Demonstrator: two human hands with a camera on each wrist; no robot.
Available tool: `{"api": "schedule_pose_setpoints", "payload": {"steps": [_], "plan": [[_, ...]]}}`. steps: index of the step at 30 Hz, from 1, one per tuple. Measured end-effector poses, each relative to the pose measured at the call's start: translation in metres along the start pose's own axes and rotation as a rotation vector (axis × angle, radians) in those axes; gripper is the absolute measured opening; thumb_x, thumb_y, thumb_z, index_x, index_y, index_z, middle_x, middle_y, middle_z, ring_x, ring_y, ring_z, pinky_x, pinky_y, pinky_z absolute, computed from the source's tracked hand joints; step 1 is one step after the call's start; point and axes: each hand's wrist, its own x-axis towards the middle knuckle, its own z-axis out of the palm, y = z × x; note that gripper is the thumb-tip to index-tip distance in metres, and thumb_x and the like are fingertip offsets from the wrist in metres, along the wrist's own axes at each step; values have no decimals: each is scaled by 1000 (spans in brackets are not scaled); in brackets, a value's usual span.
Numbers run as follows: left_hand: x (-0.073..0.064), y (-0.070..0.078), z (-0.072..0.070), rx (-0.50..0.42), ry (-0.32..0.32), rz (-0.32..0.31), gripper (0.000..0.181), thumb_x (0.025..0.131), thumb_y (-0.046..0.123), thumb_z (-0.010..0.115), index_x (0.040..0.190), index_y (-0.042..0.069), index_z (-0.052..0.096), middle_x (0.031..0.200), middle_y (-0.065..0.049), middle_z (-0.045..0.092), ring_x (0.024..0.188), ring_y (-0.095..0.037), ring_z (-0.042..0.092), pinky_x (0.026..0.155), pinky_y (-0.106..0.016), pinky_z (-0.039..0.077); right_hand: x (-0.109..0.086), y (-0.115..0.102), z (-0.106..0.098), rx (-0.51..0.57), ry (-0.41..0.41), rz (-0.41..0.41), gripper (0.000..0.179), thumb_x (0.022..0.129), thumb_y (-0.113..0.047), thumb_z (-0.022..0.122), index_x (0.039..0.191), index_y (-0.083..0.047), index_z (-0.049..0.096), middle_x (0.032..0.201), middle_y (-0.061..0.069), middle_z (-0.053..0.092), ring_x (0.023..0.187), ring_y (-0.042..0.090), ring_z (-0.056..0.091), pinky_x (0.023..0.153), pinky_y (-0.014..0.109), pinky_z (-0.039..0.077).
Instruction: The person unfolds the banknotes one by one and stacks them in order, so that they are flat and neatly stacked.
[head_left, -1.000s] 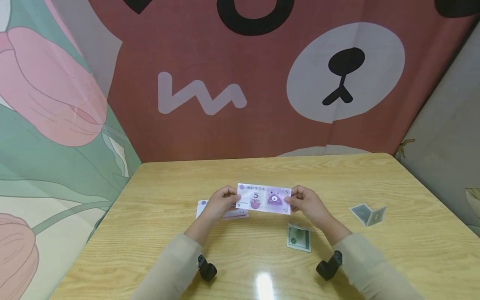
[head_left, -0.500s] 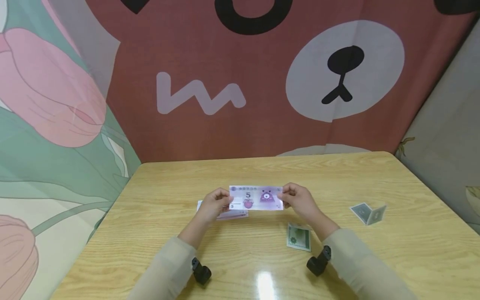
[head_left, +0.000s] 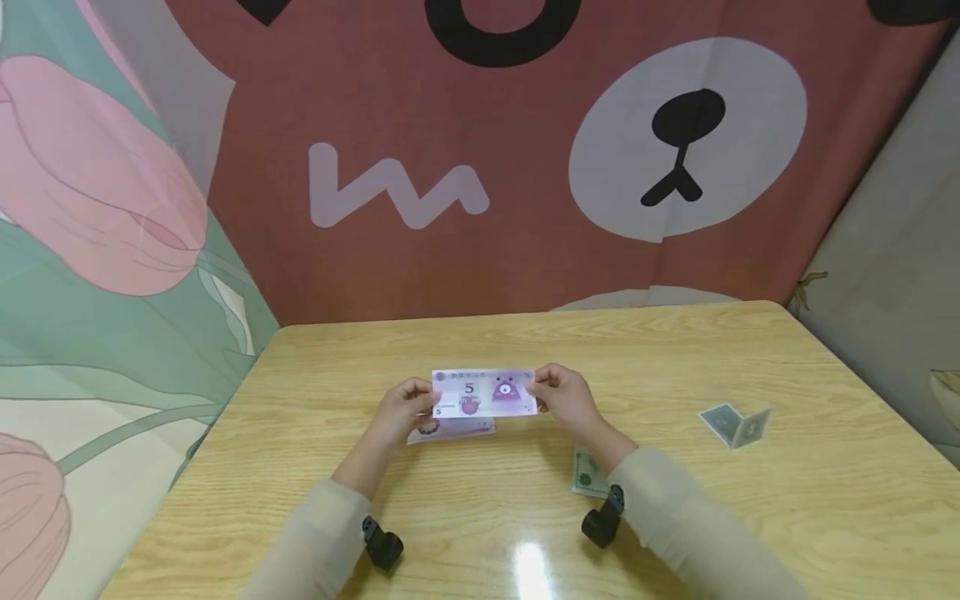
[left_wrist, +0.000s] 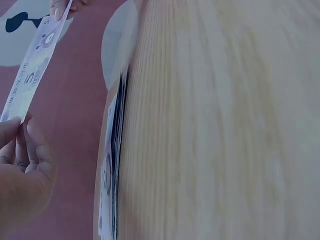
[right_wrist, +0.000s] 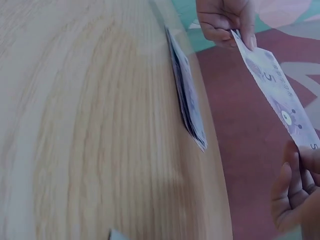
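Observation:
A purple play banknote (head_left: pixel 484 393) marked 5, with a one-eyed cartoon creature, is stretched flat above the table. My left hand (head_left: pixel 401 412) pinches its left end between thumb and fingers, and my right hand (head_left: pixel 573 402) pinches its right end. Both wrist views show the note held clear of the tabletop. Below and behind it lies a stack of purple banknotes (head_left: pixel 453 429), partly covered by the held note and my left hand; its layered edges (left_wrist: pixel 112 155) show in the left wrist view.
A green folded note (head_left: pixel 588 473) lies under my right forearm, partly hidden. Farther right, a grey-green folded note (head_left: pixel 735 427) stands half open on the wooden table (head_left: pixel 750 517). A patterned cloth (head_left: pixel 420 275) hangs behind the table's far edge.
Both hands have moved left with the purple banknote, which now hangs over the stack. My right forearm now covers part of the green note. The grip at both ends stays the same.

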Motion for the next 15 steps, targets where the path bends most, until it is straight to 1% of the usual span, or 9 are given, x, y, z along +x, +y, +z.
{"api": "schedule_pose_setpoints", "payload": {"steps": [3,8,11,15], "plan": [[1,-1,-7,3,14,-3,2,81,-2,54,80,-2,52,70,-3,48,61,-11,46,54,-20,43,2,-1,10,-33,24,10,7,82,-2,56,82,4,53,71,8,55,61,20,51,62,39,48],[1,-1,-15,31,24,0,4,80,-4,52,79,0,52,73,-4,49,64,-13,50,61,-23,46,6,-1,23,-73,59,38,7,82,-3,55,84,4,55,72,9,56,58,15,50,61,35,48],[0,-1,-19,53,46,-10,3,80,-3,52,82,-2,51,75,-5,49,65,-13,50,63,-24,46,8,-2,30,-84,59,44,9,82,-3,55,86,5,55,73,10,56,59,15,51,59,33,48],[-2,-1,-26,54,61,-35,5,80,-1,52,85,-3,51,77,-5,49,66,-13,50,63,-23,45,11,0,38,-76,41,68,11,82,-3,55,89,5,55,74,10,56,60,16,51,60,36,48]]}}
